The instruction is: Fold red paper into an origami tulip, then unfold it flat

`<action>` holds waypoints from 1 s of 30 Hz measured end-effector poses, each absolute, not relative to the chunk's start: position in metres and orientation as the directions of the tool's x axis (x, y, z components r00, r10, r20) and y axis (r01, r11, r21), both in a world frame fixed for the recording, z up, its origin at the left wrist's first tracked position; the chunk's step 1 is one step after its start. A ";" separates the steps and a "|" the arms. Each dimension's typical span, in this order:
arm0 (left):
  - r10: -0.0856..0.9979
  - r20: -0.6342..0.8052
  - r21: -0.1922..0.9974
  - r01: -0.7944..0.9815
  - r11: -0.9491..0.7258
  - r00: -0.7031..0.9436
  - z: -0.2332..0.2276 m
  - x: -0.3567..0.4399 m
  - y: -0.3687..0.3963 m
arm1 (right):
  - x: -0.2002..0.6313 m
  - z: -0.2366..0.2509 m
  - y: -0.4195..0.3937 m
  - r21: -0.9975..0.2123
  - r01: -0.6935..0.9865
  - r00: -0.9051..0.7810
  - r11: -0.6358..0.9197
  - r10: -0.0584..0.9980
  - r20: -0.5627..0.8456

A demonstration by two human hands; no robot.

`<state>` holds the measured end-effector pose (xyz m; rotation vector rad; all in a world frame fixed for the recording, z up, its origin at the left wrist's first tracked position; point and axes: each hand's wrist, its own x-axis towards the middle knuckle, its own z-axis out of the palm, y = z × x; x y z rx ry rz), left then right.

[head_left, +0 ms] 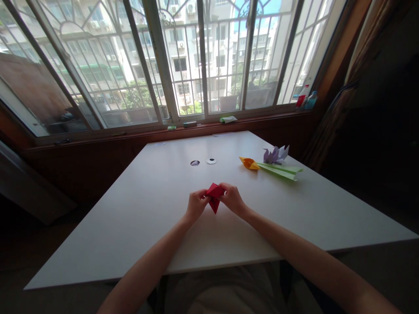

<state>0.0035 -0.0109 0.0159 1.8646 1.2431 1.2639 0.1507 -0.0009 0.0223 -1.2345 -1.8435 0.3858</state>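
A piece of folded red paper [215, 203] is held between both hands above the middle of the white table [137, 235]. Its shape narrows to a point that faces my body. My left hand [197, 203] pinches the paper's left side with thumb and fingers. On the opposite side, my right hand [233, 197] grips the right edge the same way. Some of the creases are hidden by my fingers.
Right of my hands lie a yellow-orange paper boat [249, 163], a light green paper plane [279, 171] and purple folded paper [276, 154]. Two round table holes [195, 163] are beyond my hands. Bottles [303, 97] and small packets [228, 119] line the windowsill.
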 end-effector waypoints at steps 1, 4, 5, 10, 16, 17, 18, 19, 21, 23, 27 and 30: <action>0.909 0.400 0.827 0.380 -0.415 0.122 0.016 0.004 -0.011 | 0.151 0.023 -0.001 -0.654 0.598 -0.141 0.464 0.864 0.484; 0.906 0.408 0.827 0.376 -0.419 0.112 0.015 0.004 -0.010 | 0.151 0.022 0.001 -0.652 0.602 -0.136 0.461 0.864 0.485; 0.906 0.408 0.827 0.375 -0.419 0.111 0.014 0.004 -0.010 | 0.151 0.022 0.001 -0.653 0.602 -0.133 0.460 0.864 0.486; 0.907 0.407 0.825 0.381 -0.416 0.108 0.014 0.004 -0.010 | 0.152 0.020 0.002 -0.653 0.608 -0.121 0.452 0.866 0.486; 0.901 0.420 0.824 0.370 -0.430 0.110 0.015 0.004 -0.011 | 0.152 0.020 0.002 -0.657 0.598 -0.120 0.459 0.861 0.494; 0.901 0.420 0.825 0.367 -0.430 0.111 0.015 0.004 -0.011 | 0.152 0.021 0.002 -0.658 0.594 -0.122 0.462 0.861 0.494; 0.902 0.418 0.827 0.364 -0.428 0.111 0.014 0.004 -0.010 | 0.152 0.021 0.002 -0.660 0.591 -0.125 0.464 0.861 0.494; 0.903 0.415 0.830 0.361 -0.425 0.111 0.014 0.004 -0.010 | 0.153 0.021 0.002 -0.662 0.587 -0.128 0.466 0.861 0.492; 0.906 0.409 0.834 0.357 -0.421 0.111 0.013 0.004 -0.009 | 0.153 0.021 0.001 -0.667 0.580 -0.131 0.467 0.862 0.490; 0.905 0.410 0.835 0.354 -0.421 0.111 0.012 0.003 -0.009 | 0.153 0.021 0.001 -0.669 0.576 -0.135 0.470 0.862 0.489; 0.903 0.413 0.836 0.345 -0.426 0.113 0.012 0.003 -0.009 | 0.153 0.021 0.001 -0.669 0.572 -0.141 0.474 0.861 0.489; 0.905 0.413 0.841 0.338 -0.422 0.101 0.012 0.003 -0.009 | 0.153 0.023 0.001 -0.670 0.566 -0.145 0.480 0.858 0.492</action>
